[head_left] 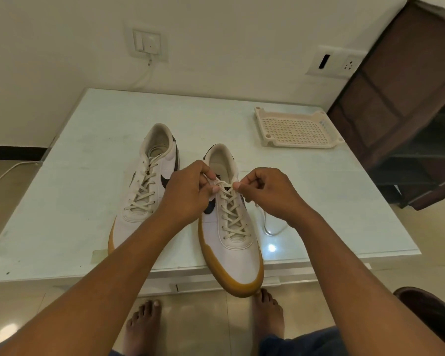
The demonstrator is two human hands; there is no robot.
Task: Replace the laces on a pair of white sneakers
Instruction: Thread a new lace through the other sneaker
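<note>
Both my hands are on the cream lace [225,185] at the top of the nearer sneaker [233,249], just below its tongue. My left hand [188,192] has its fingers curled in, with the thumb and forefinger pinching the lace on its side. My right hand [269,194] does the same from the other side, fingers tucked and fingertips nipped on the lace, so the short stretch between my hands lies across the top eyelets. The lace crosses down every row of this sneaker to the toe, and one loose end [270,227] trails off its right side in a loop on the table [70,206]. The shoe is white with a dark side mark and a gum-coloured sole, toe pointing at me and poking out past the table's front edge (my bare feet [267,312] show on the floor right under it). The other sneaker [147,199] stands just beside it on my left, set a little further back, laced all the way up, with my left forearm crossing over its toe. Well apart at the far right corner of the table sits a cream perforated tray [297,129]. Beyond that is a brown cabinet [406,104], and a wall switch plate [149,44] with a white cable hanging from it.
</note>
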